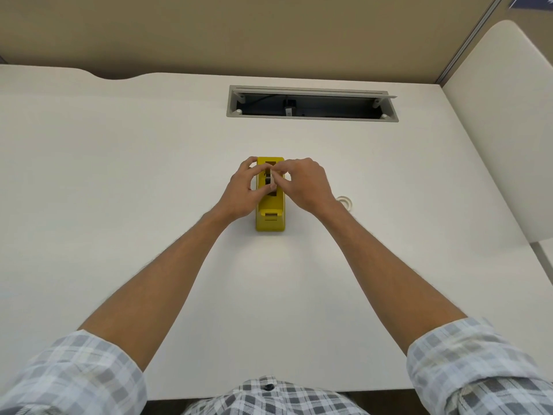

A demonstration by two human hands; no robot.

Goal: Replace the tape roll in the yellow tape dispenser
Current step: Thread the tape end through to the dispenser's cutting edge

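Observation:
A yellow tape dispenser (270, 215) stands on the white desk (119, 175), its cutter end towards me. Both hands meet over its open well. My left hand (244, 190) and my right hand (303, 184) pinch a small dark spool with a thin roll (270, 178) from either side, right at the well's slot. Whether the spool sits in the slot or hangs just above it I cannot tell. A clear tape roll (345, 202) lies flat on the desk just right of my right wrist, partly hidden by it.
An open cable tray (311, 104) with a plug inside is cut into the desk behind the dispenser. A beige partition runs along the back, and a white panel (502, 115) stands at the right edge.

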